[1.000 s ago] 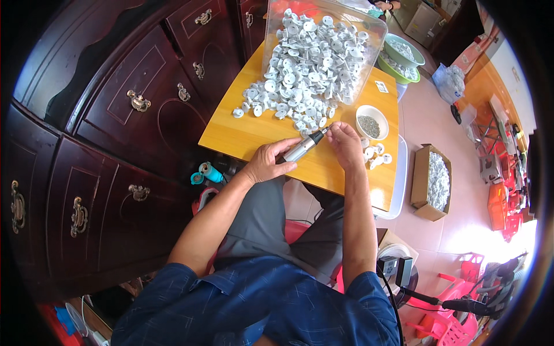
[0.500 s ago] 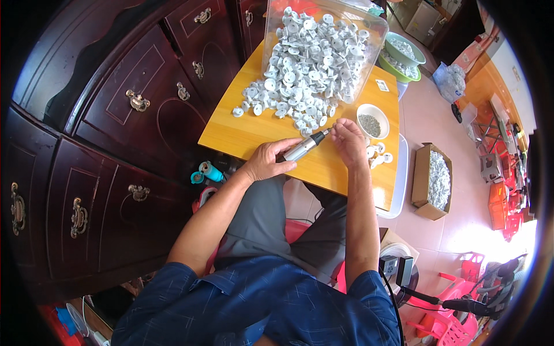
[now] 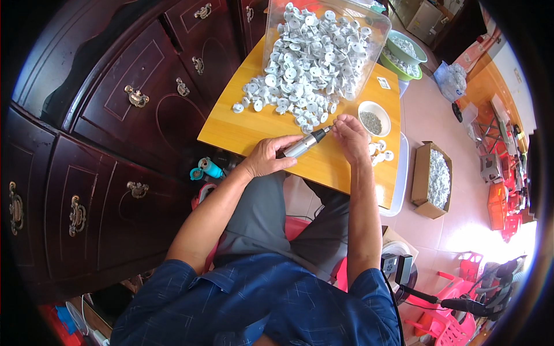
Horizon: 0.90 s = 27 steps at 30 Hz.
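My left hand (image 3: 268, 157) grips a silver electric screwdriver (image 3: 304, 143), its tip pointing up and right toward my right hand (image 3: 350, 131). That right hand pinches a small white plastic part at the tool's tip, the part mostly hidden by the fingers. Both hands rest over a small yellow wooden table (image 3: 248, 130). Just beyond them a heap of white round plastic parts (image 3: 309, 69) spills from a clear plastic container lying on its side (image 3: 375, 32). A small white bowl of screws (image 3: 373, 119) sits right of my right hand.
A dark wooden cabinet with brass handles (image 3: 115, 115) stands left of the table. A few finished white parts (image 3: 381, 151) lie by the table's right edge. On the floor: a cardboard box of white parts (image 3: 437, 180), green bowls (image 3: 407, 49), red plastic stools (image 3: 461, 271).
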Available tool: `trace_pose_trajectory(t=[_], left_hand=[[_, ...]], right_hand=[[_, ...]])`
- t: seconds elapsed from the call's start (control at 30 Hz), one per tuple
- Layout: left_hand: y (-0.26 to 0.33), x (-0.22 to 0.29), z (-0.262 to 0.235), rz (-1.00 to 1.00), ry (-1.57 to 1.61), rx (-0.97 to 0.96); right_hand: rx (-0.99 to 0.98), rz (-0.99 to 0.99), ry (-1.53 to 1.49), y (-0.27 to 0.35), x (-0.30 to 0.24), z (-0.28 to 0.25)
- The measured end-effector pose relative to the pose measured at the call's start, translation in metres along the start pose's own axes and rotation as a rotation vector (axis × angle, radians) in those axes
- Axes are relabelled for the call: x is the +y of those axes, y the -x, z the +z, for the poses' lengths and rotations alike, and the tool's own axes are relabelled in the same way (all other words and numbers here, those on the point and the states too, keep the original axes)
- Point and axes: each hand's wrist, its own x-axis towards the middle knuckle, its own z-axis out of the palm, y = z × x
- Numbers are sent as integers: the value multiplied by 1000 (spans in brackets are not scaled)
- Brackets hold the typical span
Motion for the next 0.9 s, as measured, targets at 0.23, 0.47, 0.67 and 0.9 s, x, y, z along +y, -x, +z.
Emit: trace_pose_trajectory(t=[0.23,0.47,0.67,0.9], left_hand=[[2,-3,0,-18,124,9],[0,-7,2,18,215,71],[-2,-8,4,33,215,92],[-2,-7,4,55,174,82]], right_hand=[[76,9,38,-1,-3,22],[253,-470,883,-19,33,25],[288,-606,1253,-30,33,27],[331,-452,909,-11,37,19]])
